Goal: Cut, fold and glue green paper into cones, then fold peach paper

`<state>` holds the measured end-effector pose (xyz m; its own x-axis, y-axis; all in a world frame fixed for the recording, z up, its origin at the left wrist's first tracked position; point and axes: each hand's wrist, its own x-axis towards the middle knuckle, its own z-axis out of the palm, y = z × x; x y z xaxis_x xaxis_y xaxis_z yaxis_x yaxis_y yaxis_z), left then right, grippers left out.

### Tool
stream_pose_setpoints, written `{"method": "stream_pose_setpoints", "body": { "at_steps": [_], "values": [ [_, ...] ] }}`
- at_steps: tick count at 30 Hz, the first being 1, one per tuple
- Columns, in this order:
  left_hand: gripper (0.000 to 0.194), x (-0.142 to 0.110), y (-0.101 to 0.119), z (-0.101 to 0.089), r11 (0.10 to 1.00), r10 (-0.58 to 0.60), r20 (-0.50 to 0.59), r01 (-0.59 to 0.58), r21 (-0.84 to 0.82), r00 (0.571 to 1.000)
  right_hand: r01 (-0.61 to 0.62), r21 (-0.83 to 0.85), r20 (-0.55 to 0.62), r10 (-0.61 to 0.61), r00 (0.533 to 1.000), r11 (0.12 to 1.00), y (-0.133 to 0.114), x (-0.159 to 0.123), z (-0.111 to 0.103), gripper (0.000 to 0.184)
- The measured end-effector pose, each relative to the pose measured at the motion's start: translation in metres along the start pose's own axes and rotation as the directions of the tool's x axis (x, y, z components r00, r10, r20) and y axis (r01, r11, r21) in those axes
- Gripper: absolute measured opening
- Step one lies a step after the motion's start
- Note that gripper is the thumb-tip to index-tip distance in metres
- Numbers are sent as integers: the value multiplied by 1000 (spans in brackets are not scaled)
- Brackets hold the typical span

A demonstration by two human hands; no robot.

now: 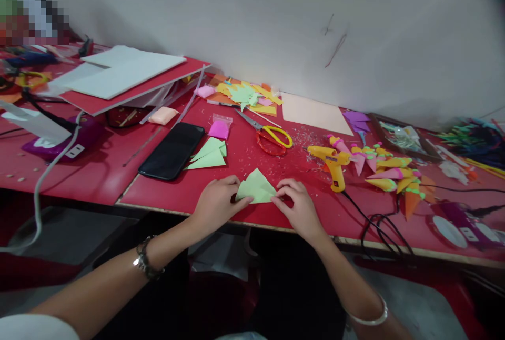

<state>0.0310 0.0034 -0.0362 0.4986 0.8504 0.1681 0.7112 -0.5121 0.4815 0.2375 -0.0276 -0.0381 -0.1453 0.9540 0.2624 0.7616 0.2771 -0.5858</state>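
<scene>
Pinching the left side of a folded light green paper (255, 187), your left hand (216, 200) sets its thumb over the front, and your right hand (300, 208) holds the right corner narrowly between thumb and fingertips. The paper sits between your hands, close to the near edge of the red table (240, 158), with one peak pointing away from you. Just beyond your left hand lie more folded green pieces (210, 156), beside a black phone (172, 151) with its screen dark. Past these, you have a small bag of bright pink material (219, 128), and to its right a pair of scissors (262, 128) with one red and one yellow handle loop. Near your right hand, a yellow glue gun (330, 156) lies on the table, its black cord (355, 205) running to the front edge. To the right of the gun, you see a cluster of small colourful paper cones (389, 173), while a heap of yellow and green paper scraps (244, 96) and a pale peach sheet (315, 113) lie farther back, by the wall (256, 29)
</scene>
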Motion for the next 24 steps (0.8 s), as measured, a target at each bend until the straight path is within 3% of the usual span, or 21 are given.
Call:
{"method": "stream_pose_setpoints", "body": {
  "at_steps": [10,24],
  "values": [
    [33,2,0,3,998,-10,-12,11,66,1000,-15,-26,-20,15,1000,1000,1,1,3,11],
    [18,-4,-5,-5,1000,26,18,-26,-2,1000,-37,-56,-62,33,998,998,3,-2,2,8]
  ]
}}
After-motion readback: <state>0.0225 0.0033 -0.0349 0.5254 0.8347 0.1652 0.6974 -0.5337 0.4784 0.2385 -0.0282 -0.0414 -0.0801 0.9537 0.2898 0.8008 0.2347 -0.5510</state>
